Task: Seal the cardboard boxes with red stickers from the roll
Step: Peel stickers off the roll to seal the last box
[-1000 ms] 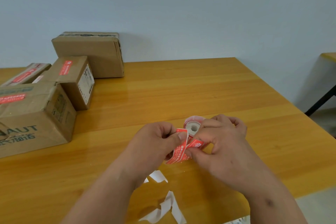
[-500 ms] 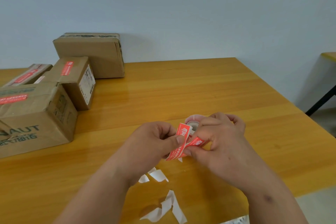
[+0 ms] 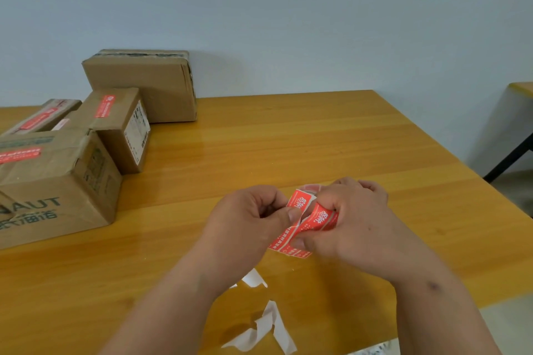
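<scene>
My right hand (image 3: 354,219) grips the roll of red stickers (image 3: 324,217) above the wooden table (image 3: 288,138); the roll is mostly hidden under its fingers. My left hand (image 3: 251,219) pinches one red sticker (image 3: 298,202) between thumb and forefinger, its top end lifted off the strip. Several cardboard boxes stand at the left: a large one (image 3: 57,190), a small one (image 3: 121,127) and a flat one (image 3: 43,117), each with a red sticker on top. A fourth box (image 3: 147,81) at the back shows no red sticker.
White backing-paper scraps (image 3: 259,326) lie on the table near its front edge, under my forearms. A second table's corner (image 3: 522,88) and dark leg (image 3: 507,158) stand at the right, past the table's right edge. A pale wall runs behind.
The red sticker's free end has peeled farther up from the strip in my left hand's pinch. Both hands stayed in about the same place.
</scene>
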Tool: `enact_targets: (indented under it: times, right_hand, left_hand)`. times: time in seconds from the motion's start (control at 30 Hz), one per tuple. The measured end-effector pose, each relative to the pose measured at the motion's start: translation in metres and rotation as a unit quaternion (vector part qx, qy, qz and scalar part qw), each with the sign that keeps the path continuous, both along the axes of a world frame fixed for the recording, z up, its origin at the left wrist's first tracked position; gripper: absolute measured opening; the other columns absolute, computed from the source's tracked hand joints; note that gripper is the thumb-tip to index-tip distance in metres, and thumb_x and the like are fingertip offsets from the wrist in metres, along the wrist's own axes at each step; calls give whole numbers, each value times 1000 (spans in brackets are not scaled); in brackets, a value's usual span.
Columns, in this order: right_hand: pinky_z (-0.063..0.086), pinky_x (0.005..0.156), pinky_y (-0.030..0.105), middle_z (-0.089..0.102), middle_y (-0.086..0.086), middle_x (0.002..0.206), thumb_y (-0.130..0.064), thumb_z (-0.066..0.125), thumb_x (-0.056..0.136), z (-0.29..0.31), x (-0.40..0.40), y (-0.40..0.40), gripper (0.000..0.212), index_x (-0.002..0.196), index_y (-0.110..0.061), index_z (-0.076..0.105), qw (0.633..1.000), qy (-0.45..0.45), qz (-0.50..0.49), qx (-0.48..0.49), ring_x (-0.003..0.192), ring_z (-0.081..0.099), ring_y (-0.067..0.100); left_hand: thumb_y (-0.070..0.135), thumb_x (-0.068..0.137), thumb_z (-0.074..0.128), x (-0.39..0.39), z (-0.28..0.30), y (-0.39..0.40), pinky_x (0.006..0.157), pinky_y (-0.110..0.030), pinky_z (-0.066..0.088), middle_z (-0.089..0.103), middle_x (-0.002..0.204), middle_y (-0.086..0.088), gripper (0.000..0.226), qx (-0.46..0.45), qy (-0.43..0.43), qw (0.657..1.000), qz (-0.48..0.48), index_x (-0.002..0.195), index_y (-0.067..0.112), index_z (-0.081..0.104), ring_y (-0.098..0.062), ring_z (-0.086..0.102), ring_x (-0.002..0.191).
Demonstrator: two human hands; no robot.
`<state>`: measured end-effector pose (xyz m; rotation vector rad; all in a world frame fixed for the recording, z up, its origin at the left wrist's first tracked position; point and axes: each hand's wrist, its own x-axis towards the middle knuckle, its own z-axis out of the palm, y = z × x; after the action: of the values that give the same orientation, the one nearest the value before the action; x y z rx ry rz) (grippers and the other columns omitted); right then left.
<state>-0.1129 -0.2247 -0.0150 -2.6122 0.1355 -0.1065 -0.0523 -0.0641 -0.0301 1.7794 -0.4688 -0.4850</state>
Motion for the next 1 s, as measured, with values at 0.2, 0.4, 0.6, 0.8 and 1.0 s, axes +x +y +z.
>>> enact_targets:
  times: [0.2, 0.4, 0.6, 0.8, 1.0]
  right_hand:
    - [10, 107, 43, 58, -26, 106, -47, 78, 65, -3, 4, 5, 19, 69, -30, 69, 1000, -26, -8, -13, 112, 37, -4]
    - [10, 107, 43, 56, -30, 88, -48, 74, 69, -5, 0, 9, 25, 69, -25, 64, 994, -72, -19, -76, 105, 39, -1]
    - [6, 110, 45, 62, -26, 88, -59, 75, 63, -1, 4, 9, 27, 74, -35, 71, 999, -25, -11, -43, 114, 36, -8]
    - [6, 110, 44, 55, -30, 95, -54, 74, 68, 1, 3, 10, 23, 71, -31, 71, 998, -21, -10, -66, 113, 36, -6]
    - [4, 110, 41, 59, -24, 90, -51, 71, 75, 7, -2, 13, 18, 72, -33, 70, 993, -42, -1, -110, 115, 36, -3]
  left_hand:
    - [27, 88, 68, 1, -3, -2, 57, -27, 41, 68, 76, -15, 20, -15, -7, 999, 27, 77, 10, 68, -11, 52, 58]
    - [27, 90, 66, 1, -4, -2, 49, -17, 40, 65, 63, -3, 22, -26, 11, 998, 48, 73, 13, 67, -6, 50, 51]
    - [34, 87, 68, 1, -2, -2, 62, -34, 45, 68, 78, -15, 21, -16, -9, 1000, 21, 76, 16, 69, -18, 56, 64]
    - [20, 83, 74, 6, 4, 7, 81, -48, 55, 73, 85, -9, 4, 6, 20, 999, -42, 86, 18, 72, -34, 67, 87]
    - [13, 84, 72, 6, -1, 4, 60, -23, 51, 71, 82, -13, 3, -19, 31, 999, -2, 87, 11, 71, -13, 64, 64]
